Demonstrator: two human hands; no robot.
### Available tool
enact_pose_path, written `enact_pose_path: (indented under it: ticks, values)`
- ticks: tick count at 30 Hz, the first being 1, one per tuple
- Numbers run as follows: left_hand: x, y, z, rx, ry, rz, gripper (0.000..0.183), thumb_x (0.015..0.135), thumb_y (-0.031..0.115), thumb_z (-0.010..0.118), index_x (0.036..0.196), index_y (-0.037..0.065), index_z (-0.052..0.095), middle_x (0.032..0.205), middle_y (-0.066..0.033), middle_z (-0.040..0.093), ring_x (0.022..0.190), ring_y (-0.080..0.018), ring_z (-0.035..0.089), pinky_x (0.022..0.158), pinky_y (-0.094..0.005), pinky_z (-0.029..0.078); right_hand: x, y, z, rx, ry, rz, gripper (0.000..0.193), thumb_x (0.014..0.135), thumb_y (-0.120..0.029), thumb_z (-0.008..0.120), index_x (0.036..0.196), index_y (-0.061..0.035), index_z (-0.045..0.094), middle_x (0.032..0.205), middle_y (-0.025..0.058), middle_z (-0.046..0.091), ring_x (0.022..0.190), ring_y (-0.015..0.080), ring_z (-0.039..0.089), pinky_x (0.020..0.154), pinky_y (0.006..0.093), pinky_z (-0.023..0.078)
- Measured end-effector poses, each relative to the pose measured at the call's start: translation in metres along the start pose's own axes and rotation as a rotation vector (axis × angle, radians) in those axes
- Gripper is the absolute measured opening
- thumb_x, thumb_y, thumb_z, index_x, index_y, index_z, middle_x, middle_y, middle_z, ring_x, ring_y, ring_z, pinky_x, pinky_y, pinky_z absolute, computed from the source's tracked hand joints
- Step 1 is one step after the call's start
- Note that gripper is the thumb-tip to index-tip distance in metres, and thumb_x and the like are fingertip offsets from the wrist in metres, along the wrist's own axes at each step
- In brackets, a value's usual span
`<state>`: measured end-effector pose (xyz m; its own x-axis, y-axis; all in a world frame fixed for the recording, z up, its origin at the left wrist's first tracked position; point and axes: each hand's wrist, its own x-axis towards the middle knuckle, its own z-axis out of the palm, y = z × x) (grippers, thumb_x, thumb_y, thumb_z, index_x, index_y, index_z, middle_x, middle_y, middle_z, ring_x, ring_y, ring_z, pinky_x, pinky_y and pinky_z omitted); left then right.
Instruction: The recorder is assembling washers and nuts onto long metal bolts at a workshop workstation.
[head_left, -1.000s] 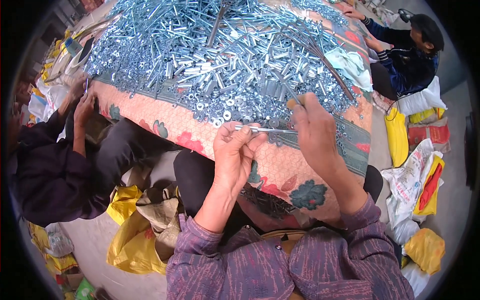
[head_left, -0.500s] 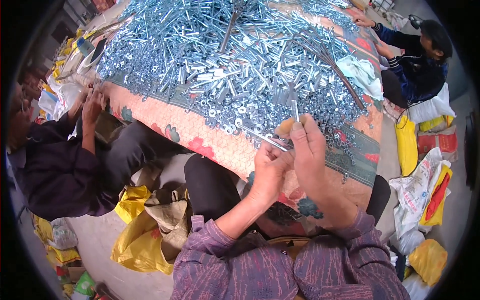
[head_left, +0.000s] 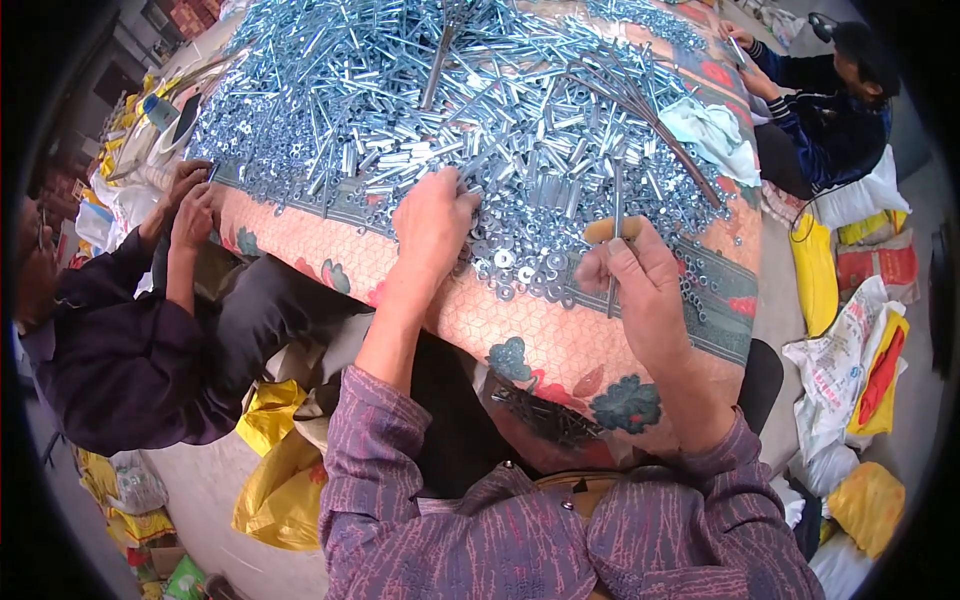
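Note:
My right hand (head_left: 648, 285) grips a slim silver metal rod (head_left: 616, 200), upright, its lower end showing below the fingers. A tan-yellow finger cover (head_left: 612, 231) sits on one of its fingers. Further left, my left hand (head_left: 436, 222) reaches to the near edge of the metal heap, fingers bent and pressed together; what they pinch, if anything, is hidden. Short metal sleeves (head_left: 415, 152) lie just beyond it. Flat washers (head_left: 507, 262) are scattered between my two hands, and small nuts (head_left: 692, 275) lie to the right of my right hand.
A flowered cloth (head_left: 480, 330) covers the table. Long bolts (head_left: 340, 60) heap up at the back; dark thin rods (head_left: 660, 130) and a pale blue cloth (head_left: 712, 138) lie right. One person (head_left: 120, 340) sits left, another (head_left: 835, 120) far right. Yellow sacks (head_left: 285, 490) rest on the floor.
My hands were together over the table edge, with a rod in each. Now my left hand has moved left and away to the heap; my right hand has shifted slightly right, still holding a rod.

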<state>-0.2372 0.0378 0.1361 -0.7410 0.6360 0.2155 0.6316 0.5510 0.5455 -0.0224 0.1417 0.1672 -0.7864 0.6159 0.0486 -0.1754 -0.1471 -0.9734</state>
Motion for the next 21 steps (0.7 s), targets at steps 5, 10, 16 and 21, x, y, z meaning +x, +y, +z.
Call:
enact_pose_path:
  ticks: [5,10,16,21]
  values:
    - [-0.03,0.017,-0.011,-0.898,-0.24,-0.264,0.02,0.088,0.02,0.063,0.093,0.001,0.063,0.072,-0.0045,0.06,0.047,-0.0075,0.044,0.042,-0.0249,0.034,-0.003,0.0,-0.021,-0.17,-0.055,-0.053,0.015,0.097,-0.011,0.047,0.105,-0.0031,0.058,0.089,0.0056,0.065,0.081,0.0115,0.062,0.069,0.0253,0.049]
    - [-0.088,0.038,-0.007,-1.71,-0.55,-0.485,0.016,0.093,0.014,0.057,0.103,0.002,0.06,0.073,-0.0064,0.061,0.039,-0.0015,0.03,0.035,-0.0172,0.02,-0.009,-0.007,-0.002,0.098,0.025,-0.099,0.022,0.101,-0.018,0.042,0.103,-0.0016,0.057,0.09,0.0083,0.066,0.082,0.015,0.063,0.07,0.0295,0.051]
    - [-0.115,0.051,0.001,-1.732,-0.607,-0.499,0.016,0.093,0.011,0.055,0.106,0.001,0.061,0.07,-0.0028,0.056,0.04,0.0,0.029,0.035,-0.0169,0.019,-0.018,-0.006,-0.002,0.206,0.022,-0.109,0.035,0.103,-0.027,0.035,0.1,0.001,0.055,0.093,0.0128,0.064,0.082,0.0186,0.064,0.07,0.0321,0.052]
    - [-0.12,0.051,0.002,-1.631,-0.609,-0.461,0.018,0.093,0.01,0.056,0.107,0.002,0.063,0.07,0.0003,0.054,0.042,0.0008,0.029,0.037,-0.0171,0.02,-0.02,-0.013,-0.003,0.239,0.132,-0.161,0.036,0.103,-0.027,0.035,0.097,0.0024,0.054,0.092,0.0137,0.064,0.08,0.0182,0.063,0.071,0.0319,0.052]
